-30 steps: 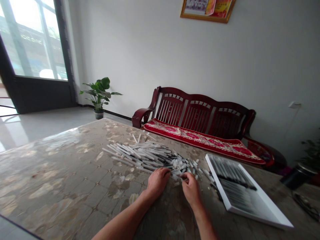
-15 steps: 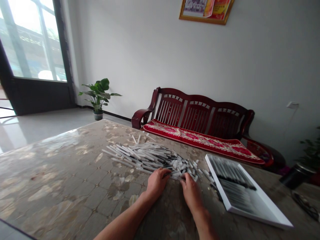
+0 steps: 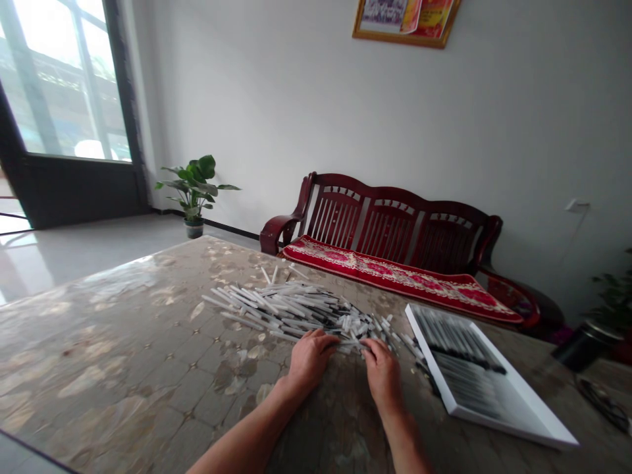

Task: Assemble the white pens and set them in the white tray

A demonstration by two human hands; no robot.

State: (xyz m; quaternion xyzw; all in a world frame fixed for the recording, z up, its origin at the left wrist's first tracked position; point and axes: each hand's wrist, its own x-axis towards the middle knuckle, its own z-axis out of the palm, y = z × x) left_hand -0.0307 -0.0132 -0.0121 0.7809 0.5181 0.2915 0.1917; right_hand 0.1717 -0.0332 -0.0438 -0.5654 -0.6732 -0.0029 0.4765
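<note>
Glossy, brown, floral-patterned bench: wide bare room left of the heaped slender whitish tubes. My left grip and right grip curl at the heap's near edge; whether pinching, I cannot tell. Shallow white rectangular box lies right.

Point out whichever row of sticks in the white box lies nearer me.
The near row, on your side of the dark band; the far row lies beyond it.
</note>
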